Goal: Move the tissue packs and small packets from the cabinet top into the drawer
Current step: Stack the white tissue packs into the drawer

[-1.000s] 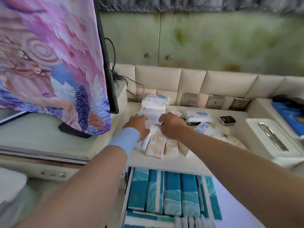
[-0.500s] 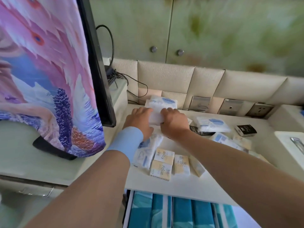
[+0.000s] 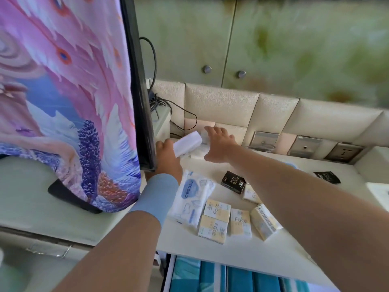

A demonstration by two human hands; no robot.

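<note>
Head view: the left hand (image 3: pixel 168 151), a blue wristband (image 3: pixel 156 191) at its wrist, grips the near end of a white tissue pack (image 3: pixel 188 142). The pack is tilted, its far end raised toward the right hand (image 3: pixel 219 144). That hand is open, fingers stretched forward over the pack's far end and over the pale stack (image 3: pixel 196 154) beneath it. Blur hides whether the fingertips touch anything.

Nearer the person than both hands, between the forearms, lie a blue-printed wipes pack (image 3: pixel 192 199) and four yellow packets (image 3: pixel 216 210). A black packet (image 3: pixel 233 182) sits just beside the right forearm, and a second black packet (image 3: pixel 326 177) lies well to that arm's right. Under the forearms, past the front edge of the cabinet top (image 3: pixel 242 253), the drawer (image 3: pixel 168 275) stands open with teal packs (image 3: pixel 210 279) in it.

The step in hand looks like lifting the white pack off the stack. It would go best if the right hand closed on the far end, so the soft pack neither sags nor slips. The pack should rise straight up before it is pulled back, so the stack below is not dragged along. The left knuckles are close to the screen edge (image 3: pixel 145 144) on their left and should stay clear of it. On the way back the pack should pass above the loose packets rather than sweep through them. How much room the drawer has is barely shown.
</note>
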